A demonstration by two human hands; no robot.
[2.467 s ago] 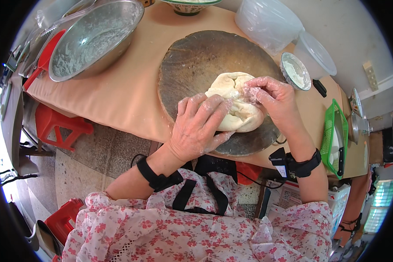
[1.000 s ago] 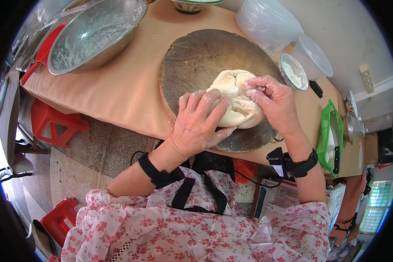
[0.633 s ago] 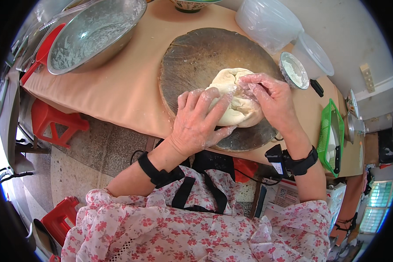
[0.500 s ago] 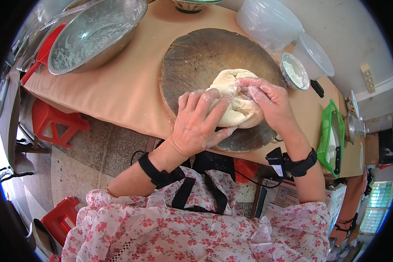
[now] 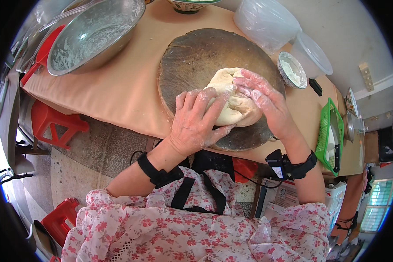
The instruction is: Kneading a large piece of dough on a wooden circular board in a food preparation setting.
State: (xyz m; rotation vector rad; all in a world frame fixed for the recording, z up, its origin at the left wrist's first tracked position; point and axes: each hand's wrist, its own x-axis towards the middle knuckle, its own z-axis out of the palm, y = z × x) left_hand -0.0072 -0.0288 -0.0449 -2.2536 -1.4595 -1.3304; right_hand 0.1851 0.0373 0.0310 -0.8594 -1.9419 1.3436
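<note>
Now the right hand [image 5: 270,104] has straightened out over the dough [image 5: 234,115].

The dough [image 5: 231,114] is cream, the board [image 5: 201,50] brown, the garment [image 5: 192,236] pink-flowered white

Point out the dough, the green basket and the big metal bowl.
Dough [image 5: 238,108]: head view, near its middle.
Green basket [image 5: 322,133]: head view, left wall.
Big metal bowl [image 5: 96,37]: head view, inner wall.

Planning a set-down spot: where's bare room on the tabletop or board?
Free: tabletop between metal bowl and round board; the board's far left, beyond dough and left hand. Crowded: right side, with powder bowl, plastic tubs, green basket; board's near right, under dough and right hand.
</note>
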